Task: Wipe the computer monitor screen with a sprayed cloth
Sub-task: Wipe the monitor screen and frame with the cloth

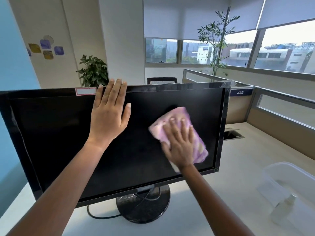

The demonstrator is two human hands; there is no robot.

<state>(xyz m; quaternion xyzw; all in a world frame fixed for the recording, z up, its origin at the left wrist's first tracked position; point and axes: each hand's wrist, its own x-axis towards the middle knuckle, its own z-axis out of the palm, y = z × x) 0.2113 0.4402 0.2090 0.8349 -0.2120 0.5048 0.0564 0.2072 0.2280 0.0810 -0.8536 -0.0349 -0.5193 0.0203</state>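
A black computer monitor (59, 142) with a dark screen stands on a round base (144, 208) on the white desk. My left hand (109, 114) lies flat on the upper middle of the screen, fingers spread and reaching over the top bezel. My right hand (179, 143) presses a pink and purple cloth (197, 147) flat against the right half of the screen. The cloth and right hand look slightly blurred. A white label (86, 91) is stuck on the top bezel.
A clear plastic bin (289, 189) sits on the white desk (230, 167) at the right. A black cable (102, 216) runs out from the base. Cubicle partitions (272, 106) stand behind, with a cable hatch (233, 133) in the far desk.
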